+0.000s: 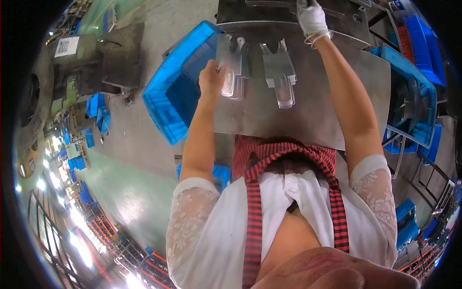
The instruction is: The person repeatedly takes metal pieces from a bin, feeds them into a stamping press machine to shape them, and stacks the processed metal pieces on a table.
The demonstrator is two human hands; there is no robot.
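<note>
My bare left hand (211,81) is closed on the edge of a flat silver sheet-metal part (229,58) with a forked top and a rounded tongue. It holds the part over a stack of similar parts (239,89) on the grey metal table (313,108). Just to the right lies a second stack of sheet-metal parts (279,67), untouched. My right hand (313,20), in a white glove, reaches to the dark metal block of the machine (269,14) at the far side. Its fingers run to the picture's top edge, so their grip is not clear.
A blue plastic bin (161,103) stands against the table's left side. Another blue bin (426,113), holding dark metal pieces, stands to the right on a frame. Dark machinery (120,58) sits farther left, across the grey floor.
</note>
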